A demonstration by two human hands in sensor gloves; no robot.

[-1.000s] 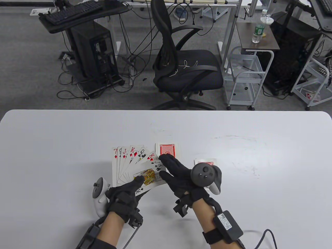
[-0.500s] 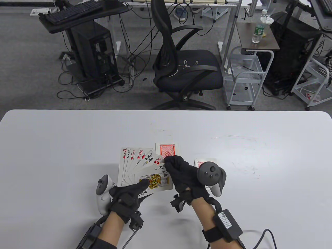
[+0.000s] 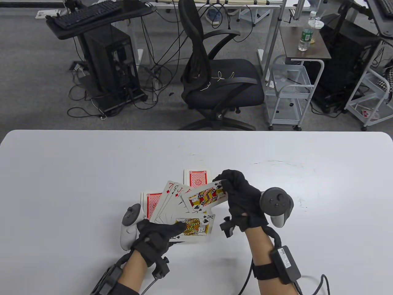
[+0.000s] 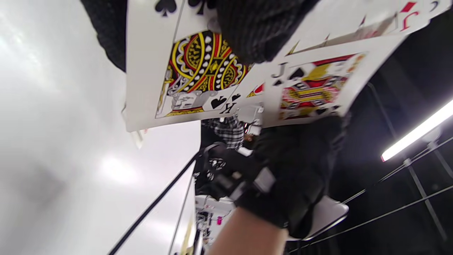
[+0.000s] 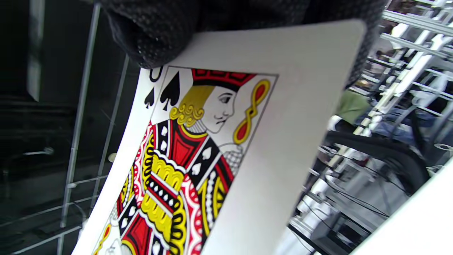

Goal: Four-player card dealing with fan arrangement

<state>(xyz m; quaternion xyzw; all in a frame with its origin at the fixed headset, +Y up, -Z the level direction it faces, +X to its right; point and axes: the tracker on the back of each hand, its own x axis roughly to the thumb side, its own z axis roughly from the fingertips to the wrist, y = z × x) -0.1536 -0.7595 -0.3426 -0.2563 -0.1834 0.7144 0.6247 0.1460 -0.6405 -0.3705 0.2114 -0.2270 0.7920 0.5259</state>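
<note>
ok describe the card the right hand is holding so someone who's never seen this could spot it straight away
On the white table, near the front edge, a left hand holds a fan of face-up cards. Just right of it, the right hand pinches one card by its far corner: the jack of spades. Unlike its neighbours, it is pulled out from the fan, held by that hand alone.

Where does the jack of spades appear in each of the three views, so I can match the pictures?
Table view: jack of spades at centre, pinched by the right hand, above the fan.
Left wrist view: upper right, beside the king of spades.
Right wrist view: fills the middle, hanging from the fingers.
Shared landmark: the white table.
</note>
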